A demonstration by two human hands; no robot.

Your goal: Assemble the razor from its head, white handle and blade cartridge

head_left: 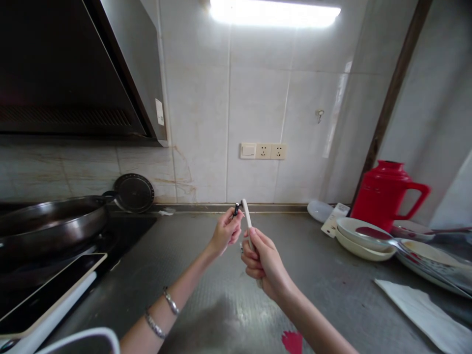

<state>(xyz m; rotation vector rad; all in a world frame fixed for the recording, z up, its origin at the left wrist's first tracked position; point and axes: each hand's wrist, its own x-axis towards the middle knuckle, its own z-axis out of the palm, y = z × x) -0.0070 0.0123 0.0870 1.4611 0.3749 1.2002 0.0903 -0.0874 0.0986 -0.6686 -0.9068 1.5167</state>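
Note:
My left hand (226, 231) is closed in a pinch around a small black object (236, 209) with a shiny spot, its kind too small to make out. Close beside it, my right hand (264, 263) wraps round a slim off-white stick-shaped object (247, 215), which stands nearly upright with its tip above the fingers. The black object is right by the top of the off-white stick; whether they touch I cannot tell. Both hands are above the grey metal counter (206, 305). The lower part of the stick is mostly hidden by my right fingers.
A pan (55, 226) sits on the stove at left, near a tilted phone (47, 290). Stacked bowls (365, 251), a red thermos jug (381, 196) and a white cloth or paper (424, 312) are at right. Sockets (271, 151) are on the tiled wall.

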